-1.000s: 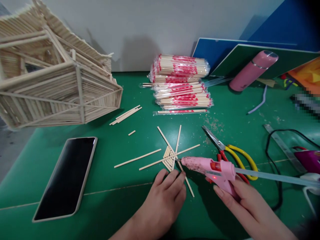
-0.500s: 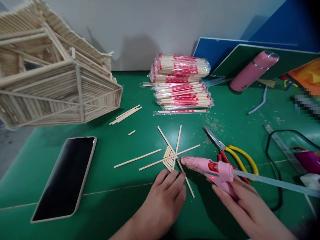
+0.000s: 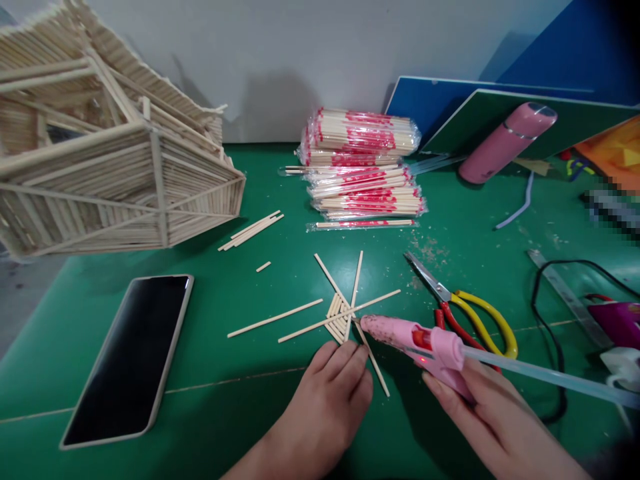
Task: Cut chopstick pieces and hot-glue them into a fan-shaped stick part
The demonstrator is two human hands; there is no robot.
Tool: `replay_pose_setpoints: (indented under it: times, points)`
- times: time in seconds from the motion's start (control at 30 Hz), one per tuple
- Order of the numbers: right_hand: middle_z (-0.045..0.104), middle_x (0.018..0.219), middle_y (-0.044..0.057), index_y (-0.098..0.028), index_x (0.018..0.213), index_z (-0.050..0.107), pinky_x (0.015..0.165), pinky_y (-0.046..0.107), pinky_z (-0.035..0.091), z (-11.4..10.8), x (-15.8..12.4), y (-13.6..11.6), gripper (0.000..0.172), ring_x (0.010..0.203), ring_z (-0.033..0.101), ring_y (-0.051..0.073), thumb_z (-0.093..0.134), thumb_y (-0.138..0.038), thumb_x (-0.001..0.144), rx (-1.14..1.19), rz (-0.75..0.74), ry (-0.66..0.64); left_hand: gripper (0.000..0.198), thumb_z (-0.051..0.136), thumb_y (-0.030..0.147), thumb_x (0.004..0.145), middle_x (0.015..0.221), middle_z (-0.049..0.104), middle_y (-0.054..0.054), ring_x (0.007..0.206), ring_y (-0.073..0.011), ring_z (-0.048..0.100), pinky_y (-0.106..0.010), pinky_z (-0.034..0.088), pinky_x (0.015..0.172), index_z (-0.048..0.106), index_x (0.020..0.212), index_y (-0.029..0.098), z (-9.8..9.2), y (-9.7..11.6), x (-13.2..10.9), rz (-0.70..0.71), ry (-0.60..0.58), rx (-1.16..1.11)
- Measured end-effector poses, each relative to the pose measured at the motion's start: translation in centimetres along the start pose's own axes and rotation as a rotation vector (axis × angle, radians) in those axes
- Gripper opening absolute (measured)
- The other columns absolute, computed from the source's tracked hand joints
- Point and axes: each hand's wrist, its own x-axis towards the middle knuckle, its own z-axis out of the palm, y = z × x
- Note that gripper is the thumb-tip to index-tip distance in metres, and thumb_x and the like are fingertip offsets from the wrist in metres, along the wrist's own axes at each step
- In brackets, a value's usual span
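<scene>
Wooden sticks (image 3: 300, 325) lie crossed in a star shape on the green table, with short pieces (image 3: 336, 319) set in layers between two arms of it. My left hand (image 3: 335, 393) rests at the star's lower edge, its fingers bent together over the stick ends; what the fingertips hold is hidden. In my right hand (image 3: 480, 400) is a pink glue gun (image 3: 425, 343), a clear glue stick (image 3: 545, 377) reaching out of its back. The gun's nozzle points left, at the sticks just right of the crossing.
A phone (image 3: 130, 360) lies left, below a large stick model (image 3: 120, 180). Wrapped stick bundles (image 3: 365, 167) are piled at the back. Scissors (image 3: 450, 297), a ruler (image 3: 570, 297), a black cable (image 3: 535, 300) and a pink bottle (image 3: 507, 143) are on the right.
The back of the glue gun has dipped slightly and shifted a little left with my right hand. My left hand has stayed nearly still, and the sticks lie as before.
</scene>
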Motion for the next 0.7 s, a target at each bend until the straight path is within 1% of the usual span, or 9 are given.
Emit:
replay_pose_setpoints:
  times: [0.07,0.23,0.4,0.53,0.7]
  points:
    - [0.068,0.088,0.004,-0.022,0.095,0.056,0.065,0.026,0.054,-0.04,-0.06,0.03,0.024,0.08,0.065,0.019,0.036,-0.03,0.085,-0.016,-0.007,0.006,0.024,0.037,0.018,0.087,0.113,0.055,-0.006,0.106,-0.021,0.046,-0.037,0.036,0.093,0.056,0.098,0.014,-0.2,-0.03,0.16,0.005,-0.014,0.006]
    - [0.068,0.088,0.006,-0.019,0.095,0.056,0.068,0.025,0.054,-0.09,-0.07,-0.01,0.026,0.081,0.065,0.018,0.034,-0.029,0.085,-0.03,-0.037,0.008,0.026,0.034,0.018,0.087,0.108,0.057,-0.007,0.103,-0.0205,0.049,-0.036,0.041,0.09,0.058,0.096,0.014,-0.76,-0.11,0.53,0.023,-0.033,0.0]
    - [0.068,0.09,0.005,-0.02,0.096,0.055,0.069,0.024,0.054,0.01,0.01,0.03,0.024,0.083,0.064,0.018,0.036,-0.028,0.085,-0.026,-0.033,-0.008,0.025,0.034,0.018,0.087,0.105,0.059,-0.007,0.102,-0.0201,0.05,-0.036,0.043,0.089,0.058,0.095,0.014,-0.84,-0.05,0.67,0.012,-0.011,0.004]
    - [0.067,0.091,0.004,-0.02,0.097,0.054,0.07,0.024,0.053,0.05,-0.03,0.06,0.023,0.084,0.064,0.017,0.036,-0.028,0.085,-0.005,-0.032,-0.002,0.025,0.034,0.017,0.087,0.105,0.059,-0.008,0.101,-0.0211,0.051,-0.037,0.044,0.088,0.058,0.094,0.014,-0.79,-0.06,0.69,0.021,-0.022,-0.002]
    - [0.067,0.092,0.004,-0.021,0.1,0.052,0.072,0.023,0.052,0.32,-0.11,0.19,0.022,0.085,0.063,0.016,0.039,-0.027,0.084,0.006,-0.003,-0.031,0.025,0.034,0.018,0.087,0.104,0.059,-0.008,0.1,-0.0206,0.051,-0.037,0.044,0.088,0.058,0.094,0.014,-0.72,-0.16,0.63,0.022,-0.019,0.0]
